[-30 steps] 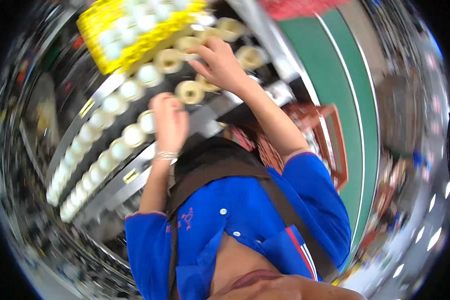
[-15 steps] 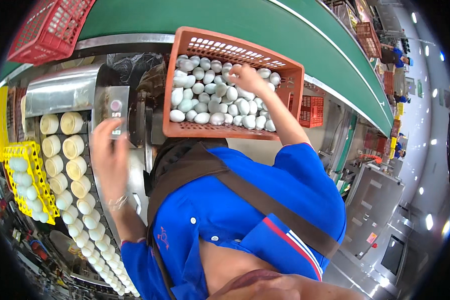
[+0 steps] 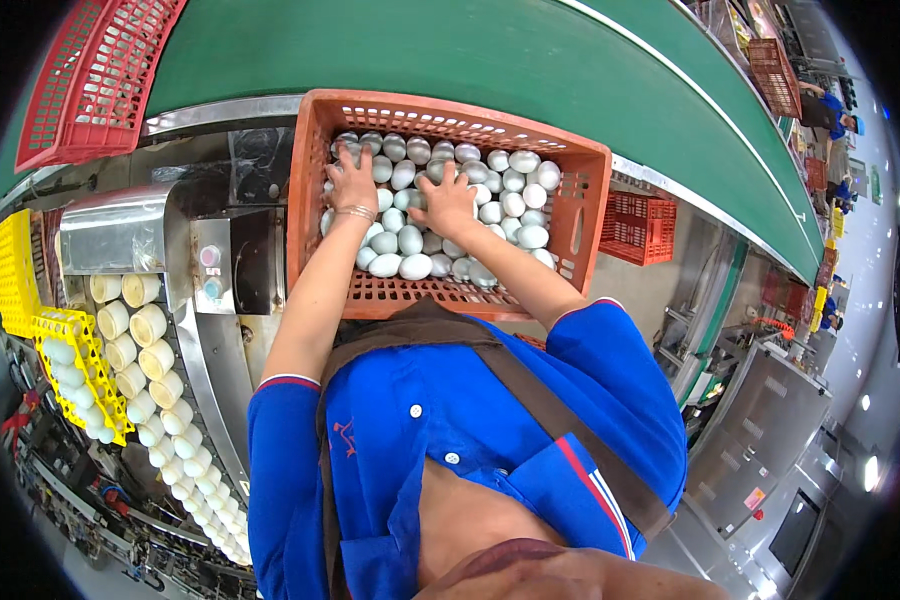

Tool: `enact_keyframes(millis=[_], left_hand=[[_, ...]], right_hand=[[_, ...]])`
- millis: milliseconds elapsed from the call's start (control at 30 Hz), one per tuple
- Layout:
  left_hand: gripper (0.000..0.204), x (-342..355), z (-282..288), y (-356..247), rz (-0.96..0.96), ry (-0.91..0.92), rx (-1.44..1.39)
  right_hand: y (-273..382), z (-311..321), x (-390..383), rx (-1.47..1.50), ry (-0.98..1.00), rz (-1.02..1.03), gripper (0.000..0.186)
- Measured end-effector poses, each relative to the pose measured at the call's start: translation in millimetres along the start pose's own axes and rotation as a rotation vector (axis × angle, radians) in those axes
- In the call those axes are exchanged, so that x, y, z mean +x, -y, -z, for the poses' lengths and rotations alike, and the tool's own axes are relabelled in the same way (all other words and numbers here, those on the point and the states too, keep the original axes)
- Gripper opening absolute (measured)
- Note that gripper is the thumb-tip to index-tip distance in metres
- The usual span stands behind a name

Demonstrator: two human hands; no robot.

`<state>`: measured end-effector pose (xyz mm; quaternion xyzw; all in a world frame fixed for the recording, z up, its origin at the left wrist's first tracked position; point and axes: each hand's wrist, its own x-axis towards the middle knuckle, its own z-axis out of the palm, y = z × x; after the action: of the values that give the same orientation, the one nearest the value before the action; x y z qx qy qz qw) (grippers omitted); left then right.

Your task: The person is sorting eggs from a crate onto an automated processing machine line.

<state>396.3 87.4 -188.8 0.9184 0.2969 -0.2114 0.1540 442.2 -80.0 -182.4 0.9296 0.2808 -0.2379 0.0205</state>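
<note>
Egg-line surroundings, away from the work in hand

A green conveyor belt (image 3: 470,60) runs across the far side, with a red crate (image 3: 90,75) lying on it at the far left and a smaller red crate (image 3: 638,228) low on the right, under the belt's edge. To the left stands a steel machine (image 3: 120,235) with a control panel (image 3: 210,275) (two round buttons on it), and rows of cream suction cups (image 3: 135,345) curve down toward the near left. Yellow egg trays (image 3: 25,290) sit at the far left edge beside them. At the right, grey metal cabinets (image 3: 770,430) stand on the floor, and another red crate (image 3: 775,75) shows far off.
</note>
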Motion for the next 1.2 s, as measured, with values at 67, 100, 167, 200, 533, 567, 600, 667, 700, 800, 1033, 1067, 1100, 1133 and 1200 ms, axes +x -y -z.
enact_keyframes(millis=[67,100,167,200,533,567,600,667,700,800,1033,1067,1100,1133,1200], left_hand=[[0.051,6.6,-11.9,8.7,-0.049,-0.124,0.126],[0.049,13.5,-16.2,11.7,-0.055,-0.126,0.11],[0.046,22.3,-14.9,13.4,-0.065,-0.136,0.069],[0.046,23.3,-17.7,14.7,-0.098,-0.151,0.082],[0.049,11.8,23.0,-27.4,-0.175,0.148,-1.125],[0.045,-0.3,33.6,-30.8,-0.344,0.165,-1.37],[0.045,5.2,4.9,-32.0,-0.492,0.077,-1.581],[0.045,-25.2,38.4,-24.2,-0.629,0.158,-1.636],[0.042,-44.2,52.5,-16.4,-0.588,0.243,-1.757],[0.042,-111.1,111.6,34.1,-0.465,0.393,-2.027],[0.037,-215.3,135.5,193.7,-0.507,-0.341,-2.212],[0.039,-236.4,140.3,217.6,-0.328,-0.519,-2.156],[0.041,-257.4,144.7,242.4,-0.153,-0.687,-2.084],[0.042,-274.7,132.2,272.1,-0.006,-0.907,-1.782],[0.04,-307.4,114.0,323.7,0.27,-1.151,-1.139]], right_hand=[[-3.0,-4.0,3.9,0.06,-0.073,0.029,0.059],[-5.6,-5.5,4.6,0.09,-0.059,0.054,0.06],[-11.2,-3.7,5.1,0.14,-0.034,0.107,0.06],[-13.0,-3.4,2.8,0.16,-0.028,0.139,0.061],[9.0,-10.9,19.7,0.075,-0.093,0.21,0.063],[-1.7,-34.3,23.9,0.106,-0.105,0.252,0.058],[7.0,-28.2,15.1,0.063,-0.032,0.332,0.062],[12.1,-21.2,-4.4,0.404,0.059,0.219,0.073],[10.8,-24.5,-6.2,0.343,0.086,0.239,0.075],[6.6,-39.5,-0.3,0.497,-0.021,0.178,0.066],[-6.0,-28.0,26.9,0.164,-0.377,0.558,0.048],[-20.5,-37.6,38.7,0.596,-0.23,0.38,0.044],[-28.3,-39.4,43.5,1.016,-0.074,0.184,0.041],[-28.5,-27.7,41.4,1.38,0.05,-0.064,0.039],[-28.8,11.8,29.7,1.94,0.414,-0.264,0.042]])
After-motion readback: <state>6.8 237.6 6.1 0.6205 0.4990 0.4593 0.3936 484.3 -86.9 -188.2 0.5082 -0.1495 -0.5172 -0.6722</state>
